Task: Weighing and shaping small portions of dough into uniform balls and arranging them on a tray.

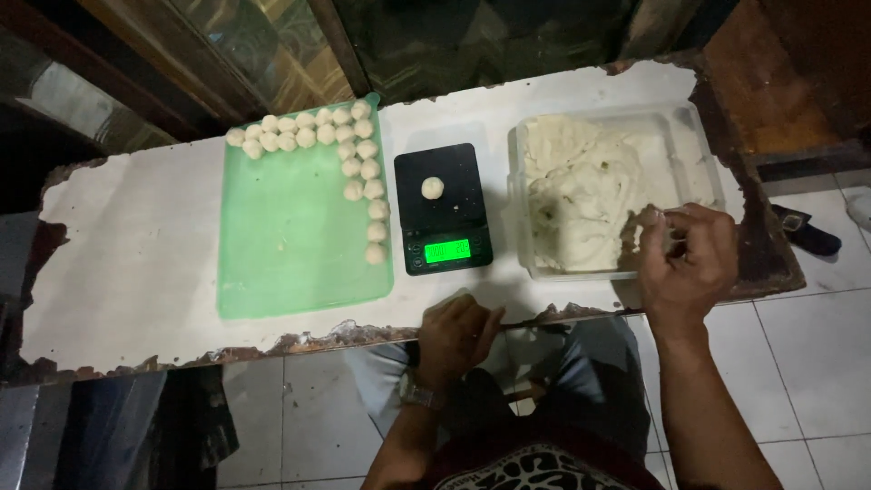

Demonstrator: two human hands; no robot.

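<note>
A pinch of pale dough (pixel 581 195) is being drawn by the right hand (pixel 689 259) from the clear plastic tub (pixel 699 150), which sits just right of the black kitchen scale (pixel 445 210); the fingers (pixel 655 225) are curled closed on a small lump at the tub's near right edge. The pinch is best kept close in bulk to the single dough ball (pixel 433 188) resting on the scale's platform, so that little trimming is called for once it is weighed, and it is best pulled cleanly so no strands trail over the tub's rim. The left hand (pixel 458 331) is held at the table's (pixel 136 245) near edge, just in front of the scale, loosely closed; whether anything is gripped in it cannot be told. On the green tray (pixel 290 254), just left of the scale, about nineteen finished balls (pixel 308 132) are counted, lined along its far and right edges. One scale, one tub and one tray are seen.
</note>
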